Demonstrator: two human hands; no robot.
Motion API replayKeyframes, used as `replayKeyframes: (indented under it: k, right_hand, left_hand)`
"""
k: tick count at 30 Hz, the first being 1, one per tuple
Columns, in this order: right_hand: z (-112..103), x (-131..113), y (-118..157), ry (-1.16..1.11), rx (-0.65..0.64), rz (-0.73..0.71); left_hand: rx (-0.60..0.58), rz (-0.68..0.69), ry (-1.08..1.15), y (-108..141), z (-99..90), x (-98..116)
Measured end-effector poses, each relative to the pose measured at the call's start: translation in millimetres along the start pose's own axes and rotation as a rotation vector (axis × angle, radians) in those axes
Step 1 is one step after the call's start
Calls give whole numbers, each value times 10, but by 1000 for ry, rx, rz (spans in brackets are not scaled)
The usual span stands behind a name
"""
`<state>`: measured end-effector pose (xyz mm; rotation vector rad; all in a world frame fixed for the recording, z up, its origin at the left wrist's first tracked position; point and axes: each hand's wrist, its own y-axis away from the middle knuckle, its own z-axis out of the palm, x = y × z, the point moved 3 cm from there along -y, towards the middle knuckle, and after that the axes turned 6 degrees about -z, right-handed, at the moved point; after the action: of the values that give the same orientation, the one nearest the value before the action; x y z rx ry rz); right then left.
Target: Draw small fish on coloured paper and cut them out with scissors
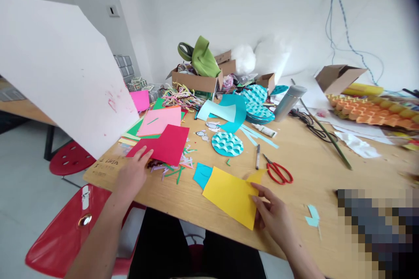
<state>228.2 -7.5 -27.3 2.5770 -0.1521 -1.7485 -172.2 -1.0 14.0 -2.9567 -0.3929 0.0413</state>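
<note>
My left hand rests with its fingers apart on the lower left part of a red paper sheet. Between the thumb and fingers of my right hand is the right edge of a yellow paper sheet. A blue paper piece shows beside the yellow sheet's left edge. Beyond the yellow sheet lie a round blue wave-patterned disc, a pen and red-handled scissors. Small paper fish lie left of the disc.
Paper scraps lie by the red sheet. A silver bottle, a stick and an egg tray stand or lie at the right. A cardboard box is at the back. A large white board leans at the left.
</note>
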Motion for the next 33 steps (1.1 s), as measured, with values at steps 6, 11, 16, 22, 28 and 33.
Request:
replayKeyframes:
  k: [6,11,16,22,28,33]
  right_hand:
    - [-42,-77,-78,50,-48,-59]
    - [8,-179,-14,105,-55,-150]
    - [109,17,-92,79,32,-40]
    - [0,111,-235,259,52,-120]
    - [-41,59,-317,298,89,-107]
    - [-45,106,-331,426,123,-192]
  left_hand:
    - [99,-80,30,121,-1,-75]
    - [557,145,277,321,-20,119]
    - [603,525,529,621,-7,773]
    - [567,851,624,869,166,1484]
    - [645,779,644,875,410,1646]
    - [647,761,650,879,469,1659]
